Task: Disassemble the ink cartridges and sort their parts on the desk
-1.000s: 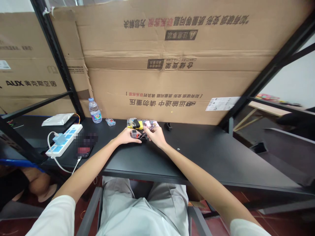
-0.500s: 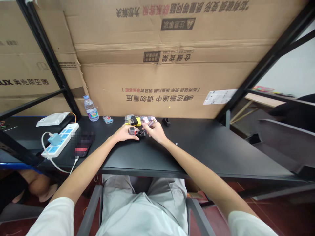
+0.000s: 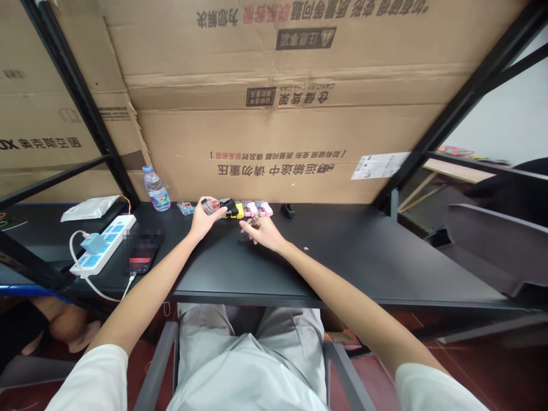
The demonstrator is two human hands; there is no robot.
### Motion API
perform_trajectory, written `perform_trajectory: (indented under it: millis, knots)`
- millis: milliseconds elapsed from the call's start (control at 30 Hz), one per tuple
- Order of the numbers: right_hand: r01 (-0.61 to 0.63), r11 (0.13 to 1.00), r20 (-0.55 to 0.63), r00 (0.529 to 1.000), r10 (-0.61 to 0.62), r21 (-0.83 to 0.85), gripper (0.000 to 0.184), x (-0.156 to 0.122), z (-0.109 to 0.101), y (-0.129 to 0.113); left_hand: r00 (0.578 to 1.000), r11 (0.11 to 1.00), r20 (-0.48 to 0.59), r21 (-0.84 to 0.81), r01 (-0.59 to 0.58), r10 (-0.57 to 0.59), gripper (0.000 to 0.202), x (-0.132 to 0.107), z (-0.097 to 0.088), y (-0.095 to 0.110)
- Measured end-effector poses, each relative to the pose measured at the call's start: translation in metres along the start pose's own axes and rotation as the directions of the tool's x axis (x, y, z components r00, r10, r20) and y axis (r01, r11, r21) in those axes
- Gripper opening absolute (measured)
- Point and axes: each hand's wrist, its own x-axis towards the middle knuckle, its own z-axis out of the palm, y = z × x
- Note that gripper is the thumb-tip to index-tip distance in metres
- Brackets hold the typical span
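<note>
My left hand (image 3: 204, 221) is closed around a small clear-cased gadget (image 3: 212, 206) with a bit of red inside and a black part at its right end. It is held just over the back of the desk, beside a row of yellow blocks (image 3: 240, 210) and pink blocks (image 3: 264, 209). My right hand (image 3: 268, 234) pinches a slim screwdriver (image 3: 252, 221), its shaft slanting down to the left. A small dark piece (image 3: 240, 242) lies by the tip on the desk; whether they touch I cannot tell.
Left of the hands are another clear gadget (image 3: 185, 208), a water bottle (image 3: 156, 189), a power strip (image 3: 105, 245) and a phone (image 3: 144, 251). A black part (image 3: 287, 210) and a small white ring (image 3: 306, 249) lie to the right. Cardboard (image 3: 240, 125) walls off the back.
My left hand has moved left and back with the gadget, away from the screwdriver. My right hand has come slightly down, with the screwdriver tip now low over the desk.
</note>
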Motion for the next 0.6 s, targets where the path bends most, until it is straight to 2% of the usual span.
perform_trajectory:
  millis: [100,167,300,400,500,600]
  knots:
    - [-0.01,0.998,-0.004,1.0,0.01,-0.062,0.054,0.005,-0.003,0.01,0.995,0.986,-0.021,-0.138,0.093,-0.097,0.061,0.002,0.001,-0.003]
    - [-0.026,0.997,-0.046,0.999,0.022,-0.079,0.055,0.009,-0.007,0.018,0.992,0.978,-0.012,-0.167,0.122,-0.126,0.064,0.002,0.002,-0.005]
    - [-0.086,0.996,-0.106,0.991,0.085,-0.009,0.057,0.015,-0.013,0.03,0.995,0.987,0.007,-0.12,0.104,-0.103,0.058,0.0,0.004,-0.009]
    - [-0.113,0.992,-0.139,0.983,0.12,0.057,0.058,0.017,-0.015,0.03,0.996,0.995,0.008,-0.05,0.091,-0.091,0.051,0.0,0.004,-0.01]
    - [-0.096,0.983,-0.202,0.971,0.127,0.159,0.064,0.017,-0.019,0.023,0.997,0.997,0.009,-0.011,0.074,-0.074,0.05,0.002,0.002,-0.01]
    - [-0.038,0.973,-0.284,0.953,0.104,0.228,0.067,0.017,-0.025,0.016,0.995,0.997,0.092,-0.058,0.051,-0.046,0.053,0.002,0.002,-0.01]
